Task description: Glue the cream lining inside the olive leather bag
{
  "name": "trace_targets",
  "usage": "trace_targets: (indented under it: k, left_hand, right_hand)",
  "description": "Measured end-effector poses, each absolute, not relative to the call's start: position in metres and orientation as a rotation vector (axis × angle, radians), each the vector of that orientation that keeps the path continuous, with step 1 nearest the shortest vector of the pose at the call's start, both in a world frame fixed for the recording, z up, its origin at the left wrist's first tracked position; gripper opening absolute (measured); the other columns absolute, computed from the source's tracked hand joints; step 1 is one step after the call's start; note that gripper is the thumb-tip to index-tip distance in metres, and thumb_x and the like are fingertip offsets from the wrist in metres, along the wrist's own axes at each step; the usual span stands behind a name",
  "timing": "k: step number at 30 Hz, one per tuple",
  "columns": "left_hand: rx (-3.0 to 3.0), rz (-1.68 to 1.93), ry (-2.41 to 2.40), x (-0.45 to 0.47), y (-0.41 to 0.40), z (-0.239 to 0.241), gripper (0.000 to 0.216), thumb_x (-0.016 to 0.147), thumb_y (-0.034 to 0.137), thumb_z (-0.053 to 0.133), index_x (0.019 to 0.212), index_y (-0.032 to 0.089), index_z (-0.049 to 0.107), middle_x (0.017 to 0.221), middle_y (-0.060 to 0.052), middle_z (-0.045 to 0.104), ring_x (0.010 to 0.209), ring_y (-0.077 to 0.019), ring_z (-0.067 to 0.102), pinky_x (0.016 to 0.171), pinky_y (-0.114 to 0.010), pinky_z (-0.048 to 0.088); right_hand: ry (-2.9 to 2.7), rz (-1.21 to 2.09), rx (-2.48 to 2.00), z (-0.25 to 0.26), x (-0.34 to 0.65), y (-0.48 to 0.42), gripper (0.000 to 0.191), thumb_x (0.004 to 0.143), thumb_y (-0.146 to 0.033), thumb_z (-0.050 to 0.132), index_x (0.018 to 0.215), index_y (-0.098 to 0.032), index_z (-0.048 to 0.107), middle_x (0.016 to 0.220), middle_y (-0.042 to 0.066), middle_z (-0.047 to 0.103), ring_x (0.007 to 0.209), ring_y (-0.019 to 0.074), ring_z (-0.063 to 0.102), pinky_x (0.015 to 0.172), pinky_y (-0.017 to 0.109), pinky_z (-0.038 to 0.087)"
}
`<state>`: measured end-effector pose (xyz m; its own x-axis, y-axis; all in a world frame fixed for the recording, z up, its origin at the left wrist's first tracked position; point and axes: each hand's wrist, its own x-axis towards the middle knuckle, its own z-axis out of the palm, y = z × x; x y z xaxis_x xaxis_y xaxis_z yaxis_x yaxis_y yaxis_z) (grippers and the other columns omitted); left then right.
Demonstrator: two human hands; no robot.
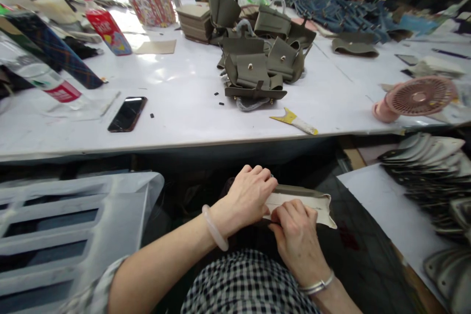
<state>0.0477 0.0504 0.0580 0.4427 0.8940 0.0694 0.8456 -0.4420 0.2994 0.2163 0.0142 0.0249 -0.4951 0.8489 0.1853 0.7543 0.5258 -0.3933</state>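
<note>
Over my lap, in front of the table edge, both hands hold a grey-green bag piece (319, 205) with a cream inner side. My left hand (252, 194) is closed over its left end, and that end is hidden under the fingers. Curled at the near edge is my right hand (297, 223), its fingertips pinching the piece close to the left thumb. The piece's right end sticks out free, with an uneven edge. On the table beyond lies a pile of grey-green handbags (253, 66) with flaps and wrapped handles.
A yellow-and-white tool (296, 121), a phone (128, 114) and a pink fan (419, 97) lie or stand along the white table (176, 125). At left are a bottle (55, 86) and a plastic crate (110, 211); at right, stacked dark pieces (423, 186).
</note>
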Motion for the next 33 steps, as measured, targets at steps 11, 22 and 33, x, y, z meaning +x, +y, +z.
trace_targets:
  k: [11,22,33]
  left_hand:
    - [2.118,0.398,1.355,0.034,0.062,0.032,0.035,0.067,0.035,0.081,0.088,0.024,0.056,0.122,0.0,0.059,0.12,-0.0247,0.053,0.111,-0.063,0.03]
    - [2.01,0.349,1.318,0.027,0.069,0.034,0.037,0.069,0.031,0.08,0.094,0.025,0.053,0.112,0.002,0.062,0.103,-0.0242,0.062,0.101,-0.063,0.04]
    - [2.085,0.416,1.1,0.041,0.065,0.04,0.044,0.063,0.007,0.055,0.103,0.025,0.052,0.132,-0.001,0.056,0.127,-0.0231,0.05,0.113,-0.067,0.021]
  right_hand:
    - [-2.524,0.382,-1.197,0.027,0.219,0.01,0.022,0.086,0.0,0.047,0.073,-0.017,0.054,0.074,0.005,0.053,0.076,0.0226,0.044,0.075,0.039,0.029]
    - [-2.319,0.439,-1.246,0.019,0.226,0.004,0.012,0.092,-0.007,0.051,0.089,-0.018,0.052,0.085,0.004,0.053,0.084,0.0229,0.046,0.075,0.037,0.034]
    - [-2.338,0.216,-1.098,0.012,0.243,-0.01,0.025,0.088,0.003,0.057,0.108,-0.01,0.059,0.099,0.011,0.058,0.095,0.0223,0.052,0.086,0.041,0.042]
